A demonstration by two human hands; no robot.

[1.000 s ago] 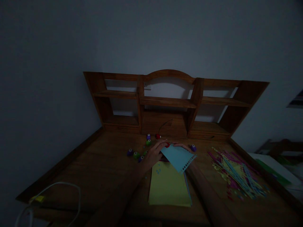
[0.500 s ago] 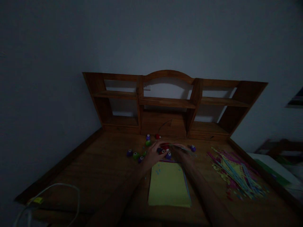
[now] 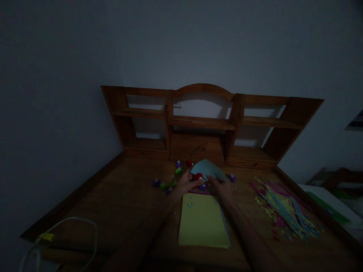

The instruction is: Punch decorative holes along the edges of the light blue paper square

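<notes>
My left hand (image 3: 185,184) and right hand (image 3: 225,188) meet over a wooden worktop (image 3: 133,211) in dim light. Directions here run from the spot between them, with twelve o'clock straight ahead. The left is partly closed, fingers curled and thumb stretched along the near side, with hold of a red punch (image 3: 199,176). The right is closed in a pinch, thumb on the near face of a blue sheet (image 3: 205,167) and the other fingers mostly hidden. The sheet bows upward toward twelve o'clock, its left edge behind the red punch; whether the punch bites the paper, I cannot tell. A purple punch (image 3: 202,186) sits just below my left thumb.

At six o'clock a yellow stack (image 3: 202,224) of paper lies flat, dotted with blue bits (image 3: 190,205) near its far edge. At nine o'clock, two purple and two green punches form a cluster (image 3: 163,185). Another purple and green pair (image 3: 178,170) stands at ten, beside a second red punch (image 3: 190,163) at eleven. One more purple punch (image 3: 231,177) sits at three, near my right hand. Toward four o'clock spreads a heap (image 3: 286,206) of pink, yellow and blue strips. A white cable (image 3: 95,230) loops at eight. Across twelve o'clock stands a wooden shelf (image 3: 202,122), backed by a pale wall (image 3: 198,45).
</notes>
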